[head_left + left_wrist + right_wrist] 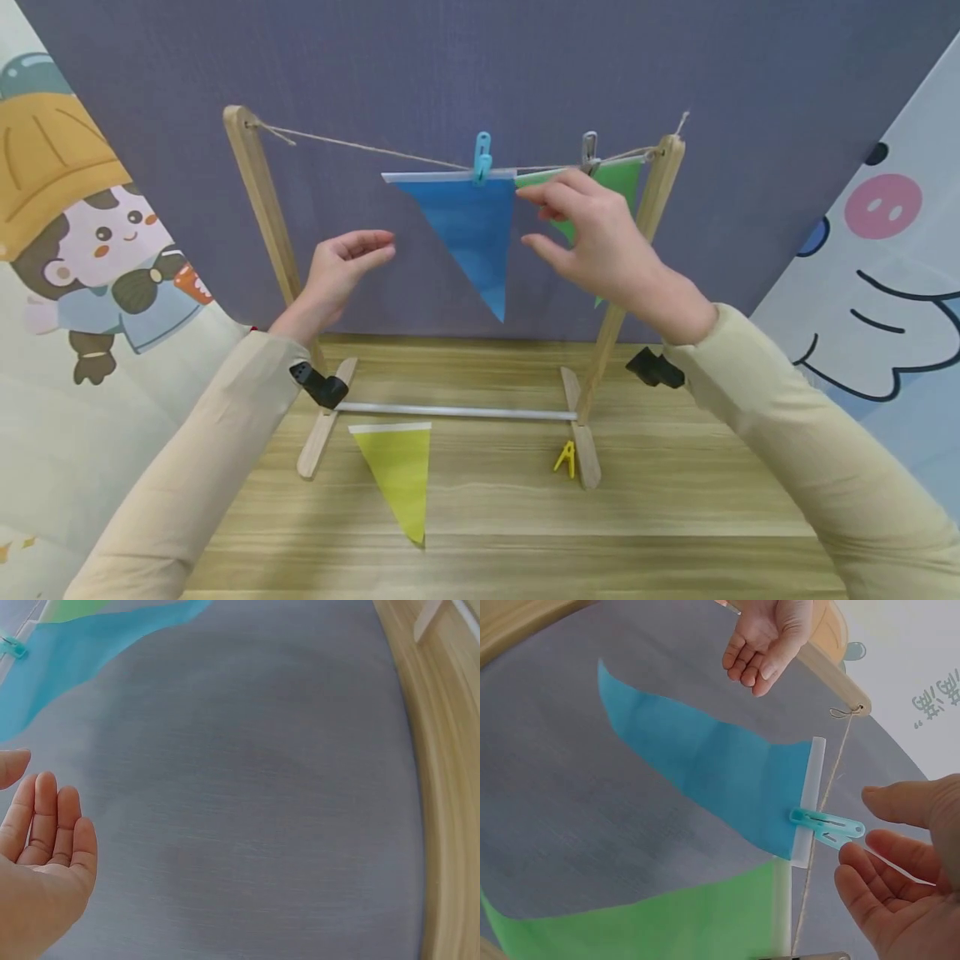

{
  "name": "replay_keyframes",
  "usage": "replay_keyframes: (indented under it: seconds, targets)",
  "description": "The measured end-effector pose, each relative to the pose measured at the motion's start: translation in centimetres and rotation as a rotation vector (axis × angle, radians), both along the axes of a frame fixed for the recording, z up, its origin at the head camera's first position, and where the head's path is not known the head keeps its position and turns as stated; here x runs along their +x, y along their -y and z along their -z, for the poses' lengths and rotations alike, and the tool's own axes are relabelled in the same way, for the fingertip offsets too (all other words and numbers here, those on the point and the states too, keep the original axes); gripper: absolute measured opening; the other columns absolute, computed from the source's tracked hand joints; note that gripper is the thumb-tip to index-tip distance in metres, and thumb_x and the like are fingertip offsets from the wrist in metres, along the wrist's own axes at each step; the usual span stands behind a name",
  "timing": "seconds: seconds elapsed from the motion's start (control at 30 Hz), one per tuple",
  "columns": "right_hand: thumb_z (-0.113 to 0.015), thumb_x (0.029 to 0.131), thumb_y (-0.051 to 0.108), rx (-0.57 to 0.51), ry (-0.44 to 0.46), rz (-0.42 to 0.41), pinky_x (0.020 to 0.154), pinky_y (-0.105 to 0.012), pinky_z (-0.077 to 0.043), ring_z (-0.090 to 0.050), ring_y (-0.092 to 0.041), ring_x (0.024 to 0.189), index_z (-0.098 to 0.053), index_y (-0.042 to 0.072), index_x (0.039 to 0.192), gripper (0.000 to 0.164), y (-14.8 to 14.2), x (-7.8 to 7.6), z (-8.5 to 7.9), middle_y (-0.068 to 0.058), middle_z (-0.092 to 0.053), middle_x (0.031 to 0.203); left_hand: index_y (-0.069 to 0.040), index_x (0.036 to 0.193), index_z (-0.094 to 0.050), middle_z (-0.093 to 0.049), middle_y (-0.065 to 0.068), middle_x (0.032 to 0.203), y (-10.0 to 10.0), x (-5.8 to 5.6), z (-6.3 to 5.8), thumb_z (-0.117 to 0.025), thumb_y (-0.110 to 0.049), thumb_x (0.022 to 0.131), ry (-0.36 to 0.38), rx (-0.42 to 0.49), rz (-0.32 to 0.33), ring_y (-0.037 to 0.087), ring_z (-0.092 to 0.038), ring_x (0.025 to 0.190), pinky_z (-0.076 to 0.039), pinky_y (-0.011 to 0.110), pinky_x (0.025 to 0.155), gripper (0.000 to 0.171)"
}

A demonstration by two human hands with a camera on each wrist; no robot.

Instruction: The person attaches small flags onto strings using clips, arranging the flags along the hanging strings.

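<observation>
On the string [382,150], a blue pennant [472,229] hangs from a turquoise clip [482,160], beside a green pennant [622,187]. Left hand [337,271] and right hand [603,233], both empty with fingers loosely bent, flank the blue pennant.

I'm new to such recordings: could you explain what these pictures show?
No machine here: these are a person's bare left hand and right hand. The widest picture comes from a camera on the head; the others come from the black wrist cameras. On the wood-grain table lie a yellow triangular flag and a small yellow clip, near a wooden stand. From its thin brown twine hang a blue triangular flag, at a light-blue plastic clip, and a green triangular flag, beneath a grey clip. Neither hand appears to hold anything.
</observation>
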State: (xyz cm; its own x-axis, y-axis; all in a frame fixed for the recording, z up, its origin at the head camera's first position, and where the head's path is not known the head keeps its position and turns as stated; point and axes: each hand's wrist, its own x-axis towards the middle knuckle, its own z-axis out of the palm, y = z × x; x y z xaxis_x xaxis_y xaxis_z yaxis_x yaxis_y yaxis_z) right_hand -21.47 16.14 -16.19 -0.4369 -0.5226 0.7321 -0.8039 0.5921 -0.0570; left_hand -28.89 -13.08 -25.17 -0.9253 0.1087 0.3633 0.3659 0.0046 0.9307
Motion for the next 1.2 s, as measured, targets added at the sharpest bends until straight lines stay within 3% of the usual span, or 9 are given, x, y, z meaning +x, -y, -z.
replay_keyframes:
  seconds: [0.27, 0.43, 0.7, 0.9, 1.03, 1.13, 1.2]
  targets:
    - [-0.073, 0.077, -0.004, -0.019, 0.012, 0.01, 0.074, -0.037, -0.05, -0.058, -0.025, 0.083, -0.063, -0.007, 0.11, 0.035, -1.0, 0.2, 1.5, -0.018, -0.059, 0.094, -0.022, 0.092, -0.069, -0.067, -0.012, 0.089, 0.3, 0.5, 1.4, -0.066, -0.007, 0.087, 0.014, -0.024, 0.016, 0.006, -0.059, 0.089, -0.043, 0.019, 0.084, 0.016]
    - [-0.074, 0.076, -0.003, -0.016, 0.004, 0.013, 0.074, -0.037, -0.051, -0.06, -0.025, 0.083, -0.063, -0.007, 0.11, 0.036, -1.6, 0.3, 2.6, -0.017, -0.06, 0.095, -0.013, 0.1, -0.068, -0.066, -0.015, 0.09, 0.6, 0.7, 2.3, -0.066, -0.01, 0.088, 0.051, -0.076, 0.008, 0.007, -0.059, 0.093, -0.042, 0.024, 0.09, 0.013]
    - [-0.076, 0.074, -0.004, -0.028, 0.011, 0.005, 0.074, -0.035, -0.051, -0.061, -0.025, 0.085, -0.063, -0.006, 0.11, 0.038, -2.4, 0.9, 4.3, -0.017, -0.06, 0.097, -0.002, 0.11, -0.063, -0.066, -0.013, 0.095, 1.2, 1.2, 3.7, -0.067, -0.015, 0.088, 0.098, -0.136, 0.0, 0.008, -0.057, 0.099, -0.036, 0.038, 0.101, 0.026]
    - [-0.078, 0.072, -0.003, -0.018, -0.016, 0.002, 0.073, -0.033, -0.052, -0.062, -0.024, 0.084, -0.063, -0.006, 0.108, 0.04, -3.1, 1.2, 5.0, -0.018, -0.06, 0.098, -0.007, 0.107, -0.064, -0.065, -0.015, 0.094, 1.7, 1.7, 4.6, -0.066, -0.016, 0.089, 0.118, -0.17, 0.006, 0.008, -0.057, 0.099, -0.041, 0.03, 0.094, 0.02]
    - [-0.079, 0.071, -0.003, -0.023, -0.016, 0.016, 0.059, -0.028, -0.05, -0.063, -0.023, 0.084, -0.064, -0.005, 0.108, 0.04, -3.4, 1.5, 5.6, -0.016, -0.061, 0.097, -0.011, 0.103, -0.065, -0.065, -0.018, 0.092, 2.0, 1.9, 5.3, -0.067, -0.016, 0.088, 0.143, -0.162, 0.019, 0.009, -0.056, 0.1, -0.038, 0.033, 0.098, 0.016]
    - [-0.079, 0.07, -0.004, -0.029, -0.005, 0.015, 0.06, -0.028, -0.05, -0.062, -0.023, 0.084, -0.064, -0.005, 0.107, 0.04, -3.5, 1.7, 6.3, -0.016, -0.061, 0.097, -0.01, 0.104, -0.066, -0.065, -0.018, 0.092, 2.3, 1.9, 6.0, -0.068, -0.017, 0.088, 0.162, -0.172, 0.013, 0.008, -0.056, 0.1, -0.037, 0.035, 0.099, 0.018]
    - [-0.079, 0.069, -0.005, -0.033, -0.001, 0.009, 0.065, -0.03, -0.052, -0.062, -0.023, 0.083, -0.064, -0.005, 0.107, 0.04, -3.6, 1.8, 6.8, -0.015, -0.062, 0.097, -0.009, 0.105, -0.066, -0.065, -0.019, 0.092, 2.4, 2.0, 6.4, -0.068, -0.018, 0.087, 0.173, -0.184, 0.008, 0.006, -0.057, 0.097, -0.04, 0.029, 0.094, 0.02]
